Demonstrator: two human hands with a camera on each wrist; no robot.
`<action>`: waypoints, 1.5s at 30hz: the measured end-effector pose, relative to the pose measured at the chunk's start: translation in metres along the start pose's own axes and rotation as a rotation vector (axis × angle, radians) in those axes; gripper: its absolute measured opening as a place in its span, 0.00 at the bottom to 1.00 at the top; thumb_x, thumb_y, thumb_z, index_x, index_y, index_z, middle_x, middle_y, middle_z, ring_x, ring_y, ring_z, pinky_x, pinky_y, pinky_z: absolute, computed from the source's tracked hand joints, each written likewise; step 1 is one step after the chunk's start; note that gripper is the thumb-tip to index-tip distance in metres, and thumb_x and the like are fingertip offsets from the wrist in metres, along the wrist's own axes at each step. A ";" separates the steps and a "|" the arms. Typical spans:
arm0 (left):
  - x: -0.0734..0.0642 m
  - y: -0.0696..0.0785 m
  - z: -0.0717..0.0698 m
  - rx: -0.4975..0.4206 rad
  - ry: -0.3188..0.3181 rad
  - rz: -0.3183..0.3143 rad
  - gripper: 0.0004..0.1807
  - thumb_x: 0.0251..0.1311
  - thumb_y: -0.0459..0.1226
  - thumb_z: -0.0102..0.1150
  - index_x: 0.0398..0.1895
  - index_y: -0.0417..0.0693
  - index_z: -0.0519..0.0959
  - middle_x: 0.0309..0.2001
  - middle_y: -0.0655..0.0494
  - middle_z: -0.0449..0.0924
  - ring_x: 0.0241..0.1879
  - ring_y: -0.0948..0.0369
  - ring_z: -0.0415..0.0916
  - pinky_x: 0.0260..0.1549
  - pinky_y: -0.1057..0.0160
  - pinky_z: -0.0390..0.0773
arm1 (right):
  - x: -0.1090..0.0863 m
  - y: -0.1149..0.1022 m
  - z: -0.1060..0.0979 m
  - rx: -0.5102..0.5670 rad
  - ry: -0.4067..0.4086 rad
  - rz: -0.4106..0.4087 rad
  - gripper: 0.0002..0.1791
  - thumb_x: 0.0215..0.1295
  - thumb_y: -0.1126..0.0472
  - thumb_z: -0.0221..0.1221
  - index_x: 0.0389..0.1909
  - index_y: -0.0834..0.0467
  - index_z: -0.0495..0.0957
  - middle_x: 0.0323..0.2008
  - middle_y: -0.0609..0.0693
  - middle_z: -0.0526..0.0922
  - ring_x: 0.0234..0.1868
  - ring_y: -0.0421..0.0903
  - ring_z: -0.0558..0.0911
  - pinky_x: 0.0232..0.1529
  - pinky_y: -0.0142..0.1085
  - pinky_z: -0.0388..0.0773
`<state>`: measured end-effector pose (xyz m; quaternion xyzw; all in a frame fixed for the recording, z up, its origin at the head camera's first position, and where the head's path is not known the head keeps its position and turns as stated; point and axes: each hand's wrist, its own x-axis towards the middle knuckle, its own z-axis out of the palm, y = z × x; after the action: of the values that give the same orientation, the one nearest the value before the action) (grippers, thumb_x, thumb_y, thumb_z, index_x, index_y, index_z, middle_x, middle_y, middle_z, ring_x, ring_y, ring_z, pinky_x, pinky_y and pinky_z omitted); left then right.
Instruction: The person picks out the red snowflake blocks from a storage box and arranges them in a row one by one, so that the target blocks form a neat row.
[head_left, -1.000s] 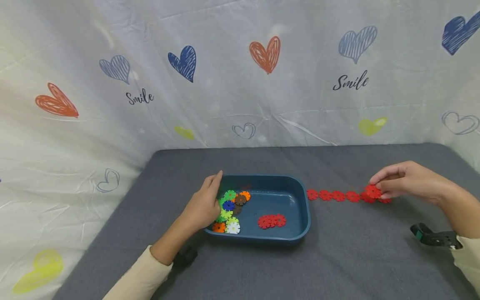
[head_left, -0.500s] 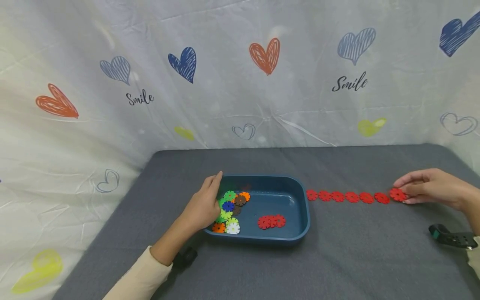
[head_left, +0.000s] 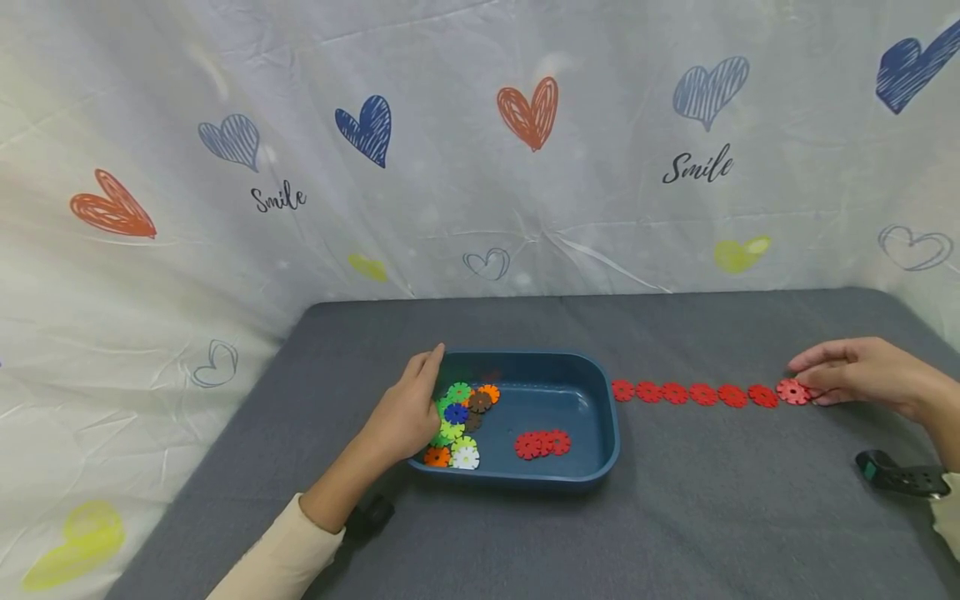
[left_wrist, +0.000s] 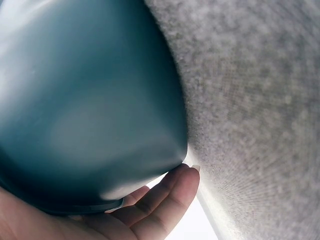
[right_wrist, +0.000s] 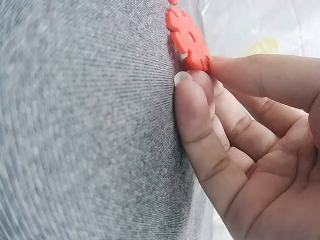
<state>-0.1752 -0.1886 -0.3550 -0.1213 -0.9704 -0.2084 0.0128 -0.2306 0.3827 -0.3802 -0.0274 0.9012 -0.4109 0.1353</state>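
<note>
My left hand (head_left: 405,412) grips the left end of a dark blue plastic tray (head_left: 540,406); in the left wrist view its fingers (left_wrist: 172,200) reach under the tray wall (left_wrist: 95,115). On the far right, my right hand (head_left: 873,377) pinches the edge of a red notched building disc (head_left: 792,392), low over the cloth. Up close in the right wrist view, this red disc (right_wrist: 187,37) sits between fingertips and thumb. Several like red discs (head_left: 703,394) lie flat in a row from the tray's right side to the held one.
Inside the tray, a few overlapping red discs (head_left: 542,444) lie near the front. Green, orange, brown, blue and white discs (head_left: 456,412) are heaped at its left end. Grey cloth (head_left: 697,508) covers the table, and a white curtain with hearts (head_left: 592,192) hangs behind.
My right hand has moved right along the row with the red disc and lowered it at the row's right end. The left hand and tray stay put.
</note>
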 end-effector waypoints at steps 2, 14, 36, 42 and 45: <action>0.000 0.000 0.000 -0.002 -0.001 -0.002 0.40 0.63 0.24 0.44 0.81 0.42 0.48 0.74 0.42 0.55 0.13 0.61 0.54 0.17 0.62 0.61 | 0.000 -0.001 -0.001 0.005 -0.007 0.001 0.25 0.69 0.62 0.61 0.58 0.78 0.72 0.46 0.57 0.83 0.36 0.39 0.83 0.38 0.40 0.83; 0.001 0.000 0.000 -0.002 0.000 0.004 0.40 0.64 0.24 0.44 0.81 0.42 0.48 0.74 0.41 0.56 0.13 0.61 0.54 0.17 0.62 0.61 | -0.001 -0.001 -0.002 0.023 -0.004 -0.013 0.23 0.71 0.64 0.58 0.58 0.79 0.71 0.45 0.59 0.85 0.37 0.40 0.84 0.38 0.41 0.83; 0.001 0.001 -0.001 0.000 0.000 0.001 0.41 0.63 0.24 0.44 0.81 0.42 0.48 0.74 0.42 0.56 0.13 0.61 0.53 0.17 0.62 0.60 | -0.004 -0.092 0.042 -0.127 -0.059 -0.255 0.14 0.69 0.64 0.61 0.51 0.68 0.80 0.45 0.57 0.84 0.36 0.47 0.85 0.36 0.38 0.82; 0.000 0.000 -0.001 0.000 0.004 0.004 0.41 0.63 0.24 0.44 0.81 0.42 0.49 0.74 0.42 0.56 0.12 0.62 0.53 0.16 0.63 0.60 | -0.002 -0.149 0.077 -0.310 0.055 -0.503 0.07 0.64 0.67 0.65 0.42 0.58 0.85 0.40 0.49 0.86 0.39 0.45 0.83 0.38 0.40 0.80; 0.000 0.000 -0.001 0.001 -0.003 0.001 0.41 0.63 0.24 0.44 0.81 0.43 0.48 0.74 0.42 0.56 0.12 0.62 0.53 0.16 0.62 0.61 | -0.001 -0.174 0.098 -0.311 0.129 -0.651 0.08 0.62 0.70 0.65 0.39 0.55 0.86 0.38 0.44 0.85 0.37 0.41 0.82 0.38 0.40 0.80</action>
<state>-0.1755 -0.1885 -0.3544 -0.1219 -0.9705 -0.2076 0.0115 -0.2143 0.1958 -0.3114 -0.3073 0.9036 -0.2912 -0.0655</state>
